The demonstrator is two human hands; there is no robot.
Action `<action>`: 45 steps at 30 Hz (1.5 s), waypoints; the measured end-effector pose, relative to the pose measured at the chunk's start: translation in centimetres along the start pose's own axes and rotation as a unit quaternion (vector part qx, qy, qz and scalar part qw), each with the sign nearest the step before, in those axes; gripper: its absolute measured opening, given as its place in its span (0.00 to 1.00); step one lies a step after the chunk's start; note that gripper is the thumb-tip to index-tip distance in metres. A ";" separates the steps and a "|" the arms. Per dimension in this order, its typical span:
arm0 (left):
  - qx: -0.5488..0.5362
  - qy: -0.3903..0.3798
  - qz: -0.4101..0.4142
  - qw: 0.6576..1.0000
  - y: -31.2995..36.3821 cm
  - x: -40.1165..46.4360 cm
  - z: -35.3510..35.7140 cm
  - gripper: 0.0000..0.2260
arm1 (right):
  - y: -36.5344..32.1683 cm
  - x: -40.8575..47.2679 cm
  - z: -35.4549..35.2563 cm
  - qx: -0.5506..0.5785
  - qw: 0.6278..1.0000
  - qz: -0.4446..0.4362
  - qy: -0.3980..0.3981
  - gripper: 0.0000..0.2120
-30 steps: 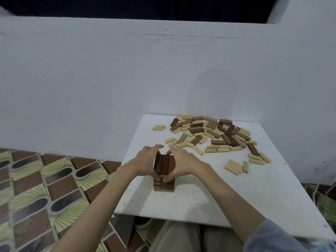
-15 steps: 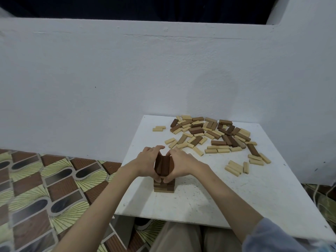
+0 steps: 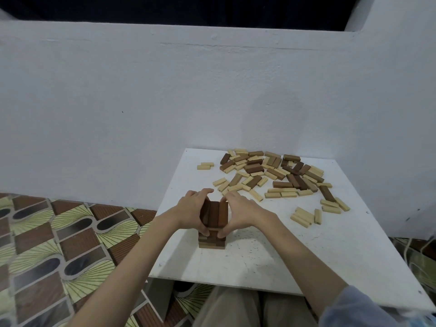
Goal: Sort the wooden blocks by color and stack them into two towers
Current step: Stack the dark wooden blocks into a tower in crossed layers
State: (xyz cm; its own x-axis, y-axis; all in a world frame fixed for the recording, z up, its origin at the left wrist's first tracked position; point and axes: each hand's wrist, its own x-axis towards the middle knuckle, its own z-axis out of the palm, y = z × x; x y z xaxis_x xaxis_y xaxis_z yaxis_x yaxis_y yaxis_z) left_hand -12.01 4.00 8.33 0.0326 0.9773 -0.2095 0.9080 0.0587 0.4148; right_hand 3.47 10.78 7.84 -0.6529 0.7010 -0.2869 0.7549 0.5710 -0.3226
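While left hand (image 3: 192, 210) and right hand (image 3: 241, 212) clamp top layer (image 3: 214, 214) of dark tower (image 3: 211, 234) from either side, layer's long axis runs away from person; loose pile (image 3: 271, 175) lies beyond, on table (image 3: 271, 256), nearer right hand

The left hand (image 3: 192, 212) and right hand (image 3: 240, 212) cover both sides of the dark tower (image 3: 213, 228), so its upper side faces and how many layers it has cannot be told. In the loose pile (image 3: 271, 172) at one o'clock, overlapping blocks hide one another, and no count is possible. The counter (image 3: 318, 263) runs out of the picture at four o'clock, and the grey sleeve (image 3: 358, 308) is cut by the bottom edge.
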 end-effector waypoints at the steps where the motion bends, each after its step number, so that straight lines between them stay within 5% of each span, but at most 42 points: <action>1: -0.002 0.000 0.000 1.000 0.0 0.0 0.1 0.46 | 0.1 0.1 0.1 0.001 1.000 0.003 -0.001 0.40; 11: -0.005 -0.004 -0.002 1.000 0.0 0.2 0.2 0.45 | 0.2 0.2 0.3 0.005 1.000 0.007 -0.006 0.37; 15: -0.017 -0.007 0.006 1.000 -0.1 0.1 0.1 0.50 | 0.3 -0.2 -0.1 0.026 1.000 0.004 -0.017 0.46; 19: -0.189 -0.009 -0.020 0.982 -1.0 -1.0 -1.6 0.57 | 1.6 -1.6 -2.1 0.141 0.989 -0.006 -0.039 0.57; 21: -0.283 0.048 -0.050 0.957 -1.3 -1.6 -2.4 0.50 | 2.4 -2.5 -3.2 0.211 0.977 0.009 -0.024 0.56; 24: -0.377 0.144 -0.083 0.911 -1.5 -1.6 -1.8 0.30 | 2.5 -3.6 -3.6 0.360 0.931 0.035 0.049 0.46; 28: -0.505 0.160 -0.071 0.845 -1.3 -1.4 1.6 0.33 | 0.6 -4.1 -0.7 0.484 0.866 0.037 0.121 0.33; 33: -0.571 0.156 -0.079 0.802 -1.1 -1.1 6.2 0.33 | -1.8 -4.0 4.8 0.555 0.814 0.041 0.166 0.39; 40: -0.617 0.173 -0.095 0.762 -0.3 -1.6 8.4 0.31 | -3.7 -5.2 7.8 0.651 0.736 0.036 0.184 0.13; 42: -0.619 0.172 -0.091 0.761 -0.4 -1.6 8.5 0.31 | -4.1 -5.0 8.4 0.657 0.730 0.032 0.185 0.22; 45: -0.605 0.163 -0.077 0.776 -0.5 -1.7 8.7 0.36 | -4.7 -4.6 9.0 0.648 0.738 0.023 0.187 0.50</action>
State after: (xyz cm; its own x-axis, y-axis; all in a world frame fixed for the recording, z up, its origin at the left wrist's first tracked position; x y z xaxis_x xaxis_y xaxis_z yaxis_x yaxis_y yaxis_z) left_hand -8.91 0.52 0.80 -0.3233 0.9279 -0.1858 -0.1718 0.1356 0.9758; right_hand 2.39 1.00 2.51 -0.3828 0.9141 -0.1333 -0.0753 -0.1747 -0.9817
